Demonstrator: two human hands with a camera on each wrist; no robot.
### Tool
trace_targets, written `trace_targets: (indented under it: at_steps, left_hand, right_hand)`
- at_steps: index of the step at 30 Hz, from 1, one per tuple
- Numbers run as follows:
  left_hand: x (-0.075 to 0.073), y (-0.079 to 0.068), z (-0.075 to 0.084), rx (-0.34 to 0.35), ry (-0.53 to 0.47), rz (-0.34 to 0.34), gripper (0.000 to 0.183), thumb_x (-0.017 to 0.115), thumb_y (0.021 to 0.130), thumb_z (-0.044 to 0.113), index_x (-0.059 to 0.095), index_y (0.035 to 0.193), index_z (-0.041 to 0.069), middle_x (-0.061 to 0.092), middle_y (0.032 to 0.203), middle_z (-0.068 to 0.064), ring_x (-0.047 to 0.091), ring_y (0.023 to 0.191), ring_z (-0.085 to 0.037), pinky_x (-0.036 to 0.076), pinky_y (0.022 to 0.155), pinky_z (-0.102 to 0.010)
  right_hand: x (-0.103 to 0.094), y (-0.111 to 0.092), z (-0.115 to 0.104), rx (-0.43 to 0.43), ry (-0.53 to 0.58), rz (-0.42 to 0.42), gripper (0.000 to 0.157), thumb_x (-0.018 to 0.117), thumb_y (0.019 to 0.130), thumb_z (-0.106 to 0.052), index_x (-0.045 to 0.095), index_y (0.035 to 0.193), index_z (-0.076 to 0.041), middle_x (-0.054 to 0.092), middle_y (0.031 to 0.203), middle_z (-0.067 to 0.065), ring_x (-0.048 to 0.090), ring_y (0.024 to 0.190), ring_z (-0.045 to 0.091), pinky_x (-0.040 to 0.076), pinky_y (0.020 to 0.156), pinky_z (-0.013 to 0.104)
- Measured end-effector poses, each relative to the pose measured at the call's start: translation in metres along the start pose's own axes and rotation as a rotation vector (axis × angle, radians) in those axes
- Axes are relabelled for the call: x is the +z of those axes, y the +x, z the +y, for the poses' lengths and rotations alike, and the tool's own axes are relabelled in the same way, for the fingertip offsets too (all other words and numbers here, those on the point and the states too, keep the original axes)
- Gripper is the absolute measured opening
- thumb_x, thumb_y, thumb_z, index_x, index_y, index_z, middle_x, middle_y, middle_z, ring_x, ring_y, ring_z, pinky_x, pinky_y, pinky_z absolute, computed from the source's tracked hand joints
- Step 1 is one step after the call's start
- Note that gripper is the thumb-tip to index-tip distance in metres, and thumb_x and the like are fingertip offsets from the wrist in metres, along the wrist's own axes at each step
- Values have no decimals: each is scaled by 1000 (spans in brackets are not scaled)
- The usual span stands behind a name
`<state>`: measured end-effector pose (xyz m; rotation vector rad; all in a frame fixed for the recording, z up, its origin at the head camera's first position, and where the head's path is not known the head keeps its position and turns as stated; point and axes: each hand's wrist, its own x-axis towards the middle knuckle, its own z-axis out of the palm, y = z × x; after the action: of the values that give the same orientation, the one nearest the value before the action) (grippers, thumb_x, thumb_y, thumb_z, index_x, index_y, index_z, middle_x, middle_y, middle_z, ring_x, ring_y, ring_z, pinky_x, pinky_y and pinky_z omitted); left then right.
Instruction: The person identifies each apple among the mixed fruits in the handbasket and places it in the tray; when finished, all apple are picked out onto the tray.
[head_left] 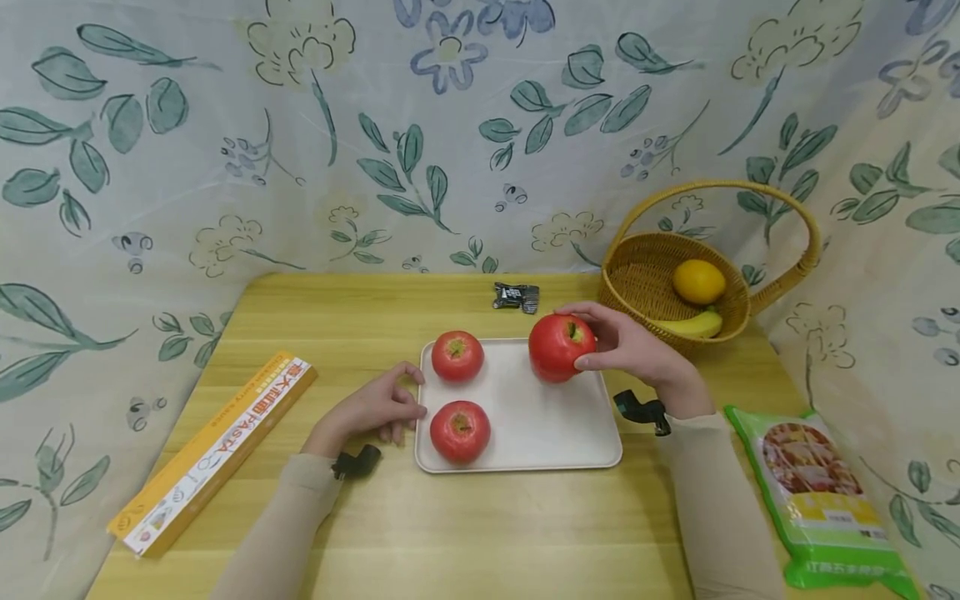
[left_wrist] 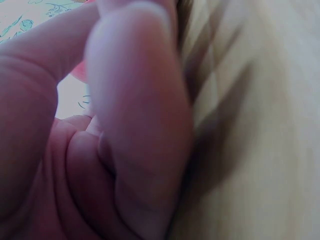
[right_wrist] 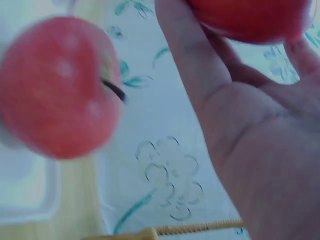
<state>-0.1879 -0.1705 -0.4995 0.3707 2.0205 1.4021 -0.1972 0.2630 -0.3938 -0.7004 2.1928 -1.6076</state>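
My right hand (head_left: pixel 628 348) holds a red apple (head_left: pixel 557 347) over the upper right part of a white rectangular tray (head_left: pixel 536 425). The same apple (right_wrist: pixel 255 17) shows at the top of the right wrist view, against the fingers. Two more red apples, a rear one (head_left: pixel 457 356) and a front one (head_left: pixel 460 432), sit along the tray's left side. At the tray's left edge rests my left hand (head_left: pixel 375 406), fingers loosely bent, fingertips at the rim. The left wrist view shows a blurred finger (left_wrist: pixel 140 110) close up and nothing in the hand.
A wicker basket (head_left: pixel 637 287) with a lemon (head_left: pixel 698 282) and a banana (head_left: pixel 686 325) stands at the back right. Behind the tray lies a small black packet (head_left: pixel 516 297). A pasta box (head_left: pixel 217 450) lies left, a green food bag (head_left: pixel 825 500) right. Floral cloth (head_left: pixel 450 150) borders the table (head_left: pixel 480 533).
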Motion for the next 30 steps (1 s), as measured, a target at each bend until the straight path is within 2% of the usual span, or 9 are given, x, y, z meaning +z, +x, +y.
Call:
trace_targets:
  at_steps: [5,9,15,19,25,30]
  left_hand:
    - [-1,0,1,0,-6,1,53,77,97,19,42,136,12,69,77,-5,62,50,-15,50,45,-25]
    - [-1,0,1,5,-8,2,53,77,97,20,42,136,12,69,78,-5,62,50,-16,50,45,-25]
    - [0,0,-1,7,-4,-4,53,77,97,20,42,136,11,68,77,-4,63,50,-15,50,45,-25]
    - [0,0,0,10,-5,0,53,77,97,20,42,136,11,68,76,-4,62,50,-15,50,45,-25]
    - [0,1,-1,9,-11,-3,54,78,97,20,42,136,10,68,76,-5,62,50,-15,50,45,-25]
    - [0,2,-3,7,-12,-3,54,78,96,20,42,136,10,69,77,-5,62,50,-15,50,45,-25]
  right_hand:
    - [20,-2,4,16,-21,-166,65,80,90,-8,52,148,-12,50,153,9,53,134,31,59,104,36]
    - [30,-7,10,74,-56,-278,64,81,90,-15,53,148,-16,45,156,15,46,138,39,57,107,39]
    - [36,-14,21,179,-117,-426,58,82,90,-20,58,144,-21,57,148,6,47,137,33,49,113,47]
    - [36,-14,27,221,-149,-447,57,82,89,-22,60,142,-24,59,146,2,48,137,31,45,116,51]
    - [35,-15,34,296,-211,-419,58,86,86,-26,62,139,-30,57,147,2,47,137,29,41,118,53]
    - [34,-16,36,315,-214,-413,60,87,85,-25,60,138,-30,55,148,3,44,139,30,41,118,53]
